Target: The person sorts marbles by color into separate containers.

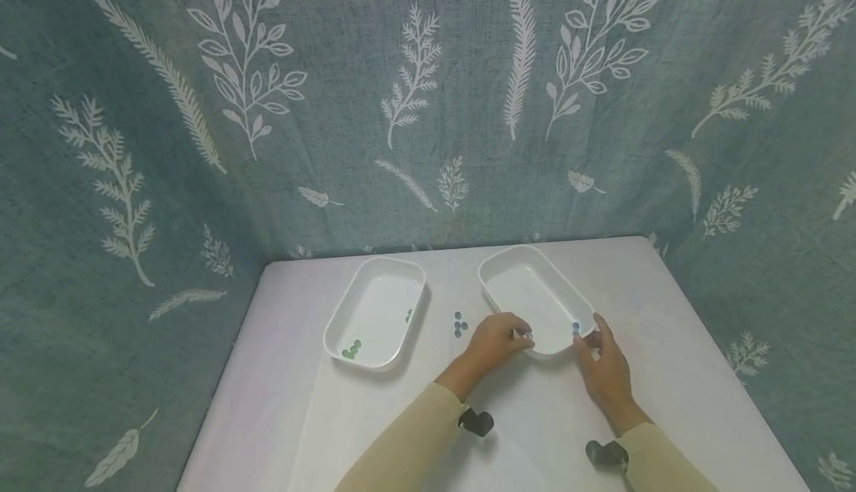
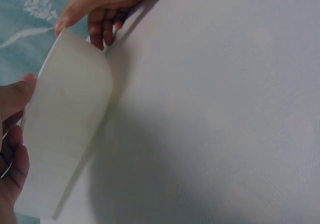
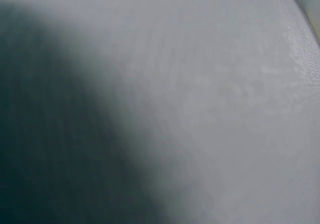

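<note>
Both hands are at the near end of the right white tray (image 1: 528,254), a shallow rectangular one with rounded corners. My left hand (image 1: 493,342) holds its near-left corner, fingertips bent over the rim. In the left wrist view the left hand (image 2: 12,144) is at the frame's edge, thumb along the rim and fingers curled. My right hand (image 1: 607,373) grips the near-right corner, thumb on the near rim and fingers at the side. Small blue discs (image 1: 576,328) show inside the tray near the right thumb. A bluish spot beside the left fingertips is mostly hidden.
Another white tray (image 1: 374,261) stands to the left, with small green discs (image 1: 351,350) at its near-left corner and right wall. Several blue-grey discs (image 1: 458,325) lie on the white tablecloth (image 1: 281,373) between the trays. Leaf-patterned teal curtains (image 1: 348,105) surround the table.
</note>
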The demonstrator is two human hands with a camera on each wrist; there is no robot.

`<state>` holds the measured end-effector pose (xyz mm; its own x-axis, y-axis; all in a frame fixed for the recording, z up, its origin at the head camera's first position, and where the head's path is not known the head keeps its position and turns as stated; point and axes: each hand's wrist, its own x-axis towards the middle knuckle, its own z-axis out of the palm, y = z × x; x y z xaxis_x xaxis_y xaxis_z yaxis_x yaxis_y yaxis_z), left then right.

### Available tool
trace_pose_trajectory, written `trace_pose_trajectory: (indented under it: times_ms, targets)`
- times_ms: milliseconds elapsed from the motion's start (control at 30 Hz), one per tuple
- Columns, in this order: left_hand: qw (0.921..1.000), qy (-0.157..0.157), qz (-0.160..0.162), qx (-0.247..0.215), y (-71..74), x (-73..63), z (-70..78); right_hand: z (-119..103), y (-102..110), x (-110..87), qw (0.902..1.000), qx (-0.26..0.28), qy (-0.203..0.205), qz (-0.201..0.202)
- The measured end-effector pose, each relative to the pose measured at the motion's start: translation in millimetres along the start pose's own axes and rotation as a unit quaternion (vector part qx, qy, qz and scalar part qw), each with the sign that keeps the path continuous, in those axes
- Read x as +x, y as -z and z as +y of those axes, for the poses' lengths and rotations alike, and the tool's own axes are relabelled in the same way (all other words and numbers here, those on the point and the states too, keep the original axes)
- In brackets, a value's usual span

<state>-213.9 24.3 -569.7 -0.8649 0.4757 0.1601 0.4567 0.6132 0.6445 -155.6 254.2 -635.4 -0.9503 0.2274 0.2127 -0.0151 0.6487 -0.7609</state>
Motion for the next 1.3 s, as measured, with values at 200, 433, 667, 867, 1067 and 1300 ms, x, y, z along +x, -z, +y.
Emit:
trace_pose_trajectory:
  times_ms: [200, 433, 667, 867, 1067, 1300]
  targets:
    - [0.9999, -0.001, -0.006, -0.011, 0.9, -0.6, 0.5, 0, 1, 0.2, 1.0000, 0.002, 0.007, 0.002]
    - [0.9999, -0.003, -0.006, -0.013, -0.2, -0.6, -1.3, 1, 0, 0.5, 1.0000, -0.005, -0.004, -0.004]
    - [0.9999, -0.013, -0.005, -0.003, 0.0, -0.6, -2.5, 1, -1, 0.3, 0.9999, -0.006, -0.013, -0.002]
    - [0.9999, -0.005, 0.005, -0.009, 6.0, -5.8, -3.9, 3, -1, 0.2, 0.9999, -0.008, -0.015, -0.003]
    - [0.9999, 0.000, 0.011, 0.006, 11.7, -12.1, -17.0, 5, -2, 0.7, 0.9999, -0.006, -0.012, -0.002]
    - [0.9995, 0.024, 0.005, 0.019, 20.3, -23.3, -33.6, 3, -2, 0.8, 0.9999, -0.007, -0.011, -0.001]
